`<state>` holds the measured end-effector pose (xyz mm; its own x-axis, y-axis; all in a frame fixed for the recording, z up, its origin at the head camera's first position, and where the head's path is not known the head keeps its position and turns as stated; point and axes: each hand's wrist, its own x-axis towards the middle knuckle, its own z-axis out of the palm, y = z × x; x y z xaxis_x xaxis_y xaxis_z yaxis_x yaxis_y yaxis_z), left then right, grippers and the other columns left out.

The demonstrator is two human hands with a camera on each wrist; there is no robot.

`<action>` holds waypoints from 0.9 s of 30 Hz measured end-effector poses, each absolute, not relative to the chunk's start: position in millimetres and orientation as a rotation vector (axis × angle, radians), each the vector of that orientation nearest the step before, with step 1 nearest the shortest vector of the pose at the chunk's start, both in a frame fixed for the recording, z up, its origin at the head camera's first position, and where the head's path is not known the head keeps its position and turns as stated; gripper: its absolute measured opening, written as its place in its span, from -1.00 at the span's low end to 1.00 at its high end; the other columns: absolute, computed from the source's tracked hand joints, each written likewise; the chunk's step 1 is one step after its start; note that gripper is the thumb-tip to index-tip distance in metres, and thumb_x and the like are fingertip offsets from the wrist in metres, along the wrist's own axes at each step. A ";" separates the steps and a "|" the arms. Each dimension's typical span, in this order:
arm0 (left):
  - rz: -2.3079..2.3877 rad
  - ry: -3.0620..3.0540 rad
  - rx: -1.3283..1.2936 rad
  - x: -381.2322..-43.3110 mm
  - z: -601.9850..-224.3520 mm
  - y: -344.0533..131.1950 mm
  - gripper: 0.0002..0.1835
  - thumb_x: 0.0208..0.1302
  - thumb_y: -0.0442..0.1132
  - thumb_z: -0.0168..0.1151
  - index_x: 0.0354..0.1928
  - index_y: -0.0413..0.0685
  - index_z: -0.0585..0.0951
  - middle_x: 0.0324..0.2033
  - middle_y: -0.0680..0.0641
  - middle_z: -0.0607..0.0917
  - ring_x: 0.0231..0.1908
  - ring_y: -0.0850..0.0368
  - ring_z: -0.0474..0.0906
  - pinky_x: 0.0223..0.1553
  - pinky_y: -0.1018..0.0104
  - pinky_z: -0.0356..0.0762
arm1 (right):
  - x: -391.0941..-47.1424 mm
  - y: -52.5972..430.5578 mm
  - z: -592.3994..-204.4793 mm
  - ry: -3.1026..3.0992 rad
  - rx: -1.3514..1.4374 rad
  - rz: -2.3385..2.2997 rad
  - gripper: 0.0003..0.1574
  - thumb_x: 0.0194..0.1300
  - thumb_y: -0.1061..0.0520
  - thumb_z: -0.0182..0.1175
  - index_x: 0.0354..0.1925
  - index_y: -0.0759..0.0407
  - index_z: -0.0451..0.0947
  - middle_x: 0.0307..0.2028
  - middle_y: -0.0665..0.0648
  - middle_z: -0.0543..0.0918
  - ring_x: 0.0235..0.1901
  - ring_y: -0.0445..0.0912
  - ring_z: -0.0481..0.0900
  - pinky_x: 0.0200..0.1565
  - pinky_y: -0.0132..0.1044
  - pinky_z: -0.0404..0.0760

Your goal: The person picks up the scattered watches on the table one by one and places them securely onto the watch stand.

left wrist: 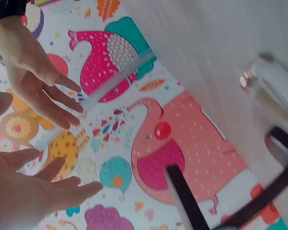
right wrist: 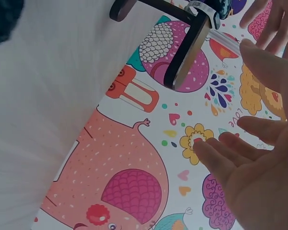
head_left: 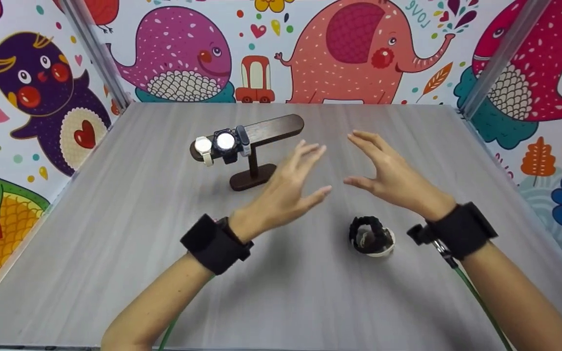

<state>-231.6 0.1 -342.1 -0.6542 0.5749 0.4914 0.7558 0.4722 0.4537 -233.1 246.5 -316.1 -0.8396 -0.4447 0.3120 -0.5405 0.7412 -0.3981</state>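
- Dark wood makes up the stand (head_left: pixel 256 151), a T-shaped bar on a post and oval foot, set on the grey bench (head_left: pixel 115 234) left of centre and toward the back wall; the raised bar lets straps loop round it and hang free of the surface.
- Three watches sit bunched at the bar's left end: a white watch (head_left: pixel 204 146) outermost, a black watch (head_left: pixel 226 144) with a bright round face next to it, and a slim dark band (head_left: pixel 244 138) innermost. The rest of the bar, running right, is bare wood.
- Left hand (head_left: pixel 288 190) hovers above the bench just right of the stand's foot, palm turned inward, fingers (head_left: pixel 310 153) spread and nearly straight. It holds nothing and touches nothing; the stand is the nearest thing to it.
- Right hand (head_left: pixel 393 178) hovers facing the left one with a gap between them, its fingers also loose and extended, empty. The wrist views agree: both palms show open against the patterned wall, with nothing pinched.
- A black strap coiled round a pale cushion (head_left: pixel 371 237) lies on the bench below the right wrist, near the front and well apart from the stand. It rests on its side, since the padded core keeps the loop round.
- Black cuffs wrap both wrists, with green cables trailing back along the forearms.
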 end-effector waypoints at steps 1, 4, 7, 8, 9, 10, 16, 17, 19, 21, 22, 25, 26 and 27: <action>-0.952 -2.474 -1.155 -230.5 -343.8 5.3 -0.23 0.39 -0.06 0.24 0.49 -0.26 0.21 0.45 -0.33 0.28 0.54 -0.28 0.03 0.56 -0.19 0.04 | -228.5 250.4 -318.1 -2.763 0.778 0.721 0.10 0.19 0.09 0.46 0.52 0.28 0.11 0.47 0.33 0.22 0.43 0.23 0.27 0.36 0.20 0.46; -0.901 -2.543 -1.205 -228.0 -349.9 20.0 -0.20 0.38 -0.04 0.26 0.50 -0.25 0.19 0.46 -0.30 0.28 0.54 -0.29 0.03 0.56 -0.16 0.05 | -215.8 261.2 -324.6 -2.797 0.754 0.725 0.11 0.17 0.10 0.46 0.53 0.24 0.11 0.47 0.31 0.22 0.44 0.23 0.26 0.35 0.22 0.46; -0.829 -2.609 -1.252 -224.1 -356.2 33.6 -0.18 0.37 -0.01 0.27 0.51 -0.25 0.18 0.46 -0.27 0.28 0.54 -0.27 0.04 0.57 -0.11 0.05 | -204.2 271.5 -332.3 -2.803 0.747 0.723 0.11 0.16 0.12 0.47 0.52 0.24 0.12 0.46 0.31 0.25 0.44 0.24 0.27 0.34 0.23 0.47; -0.801 -2.630 -1.271 -222.3 -358.6 38.0 -0.17 0.37 0.00 0.27 0.51 -0.25 0.18 0.47 -0.26 0.27 0.54 -0.26 0.05 0.57 -0.10 0.04 | -200.6 274.8 -335.4 -2.803 0.745 0.722 0.11 0.15 0.12 0.48 0.52 0.25 0.13 0.45 0.32 0.26 0.43 0.25 0.28 0.33 0.23 0.47; -0.780 -2.648 -1.291 -220.3 -361.0 42.3 -0.16 0.37 0.02 0.27 0.51 -0.25 0.18 0.47 -0.26 0.27 0.54 -0.26 0.05 0.57 -0.10 0.04 | -197.2 278.1 -338.5 -2.803 0.743 0.722 0.11 0.14 0.13 0.48 0.51 0.26 0.14 0.45 0.32 0.27 0.43 0.25 0.29 0.33 0.23 0.47; -0.759 -2.668 -1.311 -218.3 -363.4 46.6 -0.16 0.37 0.03 0.26 0.51 -0.24 0.17 0.48 -0.25 0.26 0.54 -0.25 0.05 0.58 -0.09 0.03 | -194.0 281.3 -341.8 -2.807 0.742 0.723 0.11 0.13 0.13 0.49 0.51 0.26 0.15 0.44 0.33 0.28 0.42 0.26 0.30 0.32 0.23 0.48; -0.618 -2.730 -1.379 -213.3 -378.5 67.8 -0.15 0.35 0.05 0.29 0.50 -0.26 0.21 0.43 -0.23 0.34 0.50 -0.15 0.19 0.56 0.02 0.17 | -185.1 294.2 -360.2 -2.887 0.741 0.730 0.10 0.13 0.09 0.49 0.48 0.31 0.18 0.43 0.37 0.30 0.39 0.31 0.33 0.29 0.24 0.50; -0.596 -2.745 -1.380 -214.0 -381.3 71.3 -0.15 0.34 0.05 0.30 0.49 -0.26 0.22 0.42 -0.22 0.35 0.48 -0.12 0.23 0.55 0.06 0.21 | -185.1 295.8 -362.8 -2.909 0.739 0.726 0.10 0.12 0.08 0.49 0.48 0.32 0.18 0.42 0.38 0.30 0.38 0.32 0.33 0.29 0.25 0.49; -0.548 -2.808 -1.377 -215.6 -386.4 78.1 -0.14 0.32 0.06 0.32 0.49 -0.25 0.23 0.41 -0.22 0.36 0.45 -0.08 0.27 0.53 0.13 0.26 | -185.8 299.7 -368.2 -2.954 0.735 0.722 0.09 0.13 0.05 0.49 0.47 0.35 0.19 0.41 0.41 0.31 0.36 0.35 0.35 0.28 0.27 0.49; -0.510 -2.905 -1.357 -216.9 -391.6 85.1 -0.11 0.31 0.08 0.33 0.50 -0.24 0.22 0.42 -0.23 0.35 0.45 -0.05 0.28 0.50 0.15 0.31 | -187.7 303.0 -373.7 -3.007 0.727 0.720 0.10 0.13 0.02 0.49 0.46 0.37 0.20 0.40 0.43 0.33 0.35 0.36 0.36 0.27 0.27 0.49; -0.489 -2.954 -1.342 -217.4 -394.1 88.5 -0.10 0.30 0.09 0.33 0.50 -0.24 0.21 0.42 -0.23 0.35 0.44 -0.05 0.28 0.49 0.14 0.34 | -188.2 304.8 -376.2 -3.034 0.726 0.719 0.10 0.13 -0.01 0.48 0.45 0.38 0.21 0.39 0.44 0.34 0.34 0.37 0.36 0.27 0.28 0.48; -0.448 -3.078 -1.305 -218.4 -400.7 98.4 -0.09 0.29 0.11 0.34 0.50 -0.23 0.21 0.41 -0.24 0.37 0.42 -0.04 0.32 0.42 0.14 0.43 | -189.1 310.7 -382.8 -3.112 0.723 0.740 0.07 0.15 -0.06 0.46 0.43 0.40 0.24 0.37 0.46 0.38 0.35 0.38 0.35 0.30 0.30 0.44; -0.456 -3.109 -1.296 -218.8 -402.7 101.8 -0.08 0.28 0.12 0.34 0.50 -0.22 0.21 0.40 -0.23 0.38 0.40 -0.03 0.34 0.40 0.16 0.46 | -188.9 313.1 -384.4 -3.130 0.727 0.741 0.05 0.16 -0.08 0.45 0.41 0.40 0.27 0.36 0.46 0.40 0.35 0.39 0.35 0.30 0.30 0.44; -0.470 -3.130 -1.296 -219.3 -404.4 105.0 -0.09 0.28 0.12 0.34 0.50 -0.21 0.22 0.39 -0.22 0.39 0.38 -0.02 0.38 0.38 0.19 0.48 | -188.2 315.7 -385.8 -3.145 0.728 0.747 0.02 0.18 -0.08 0.44 0.40 0.40 0.29 0.34 0.46 0.42 0.34 0.39 0.37 0.29 0.31 0.45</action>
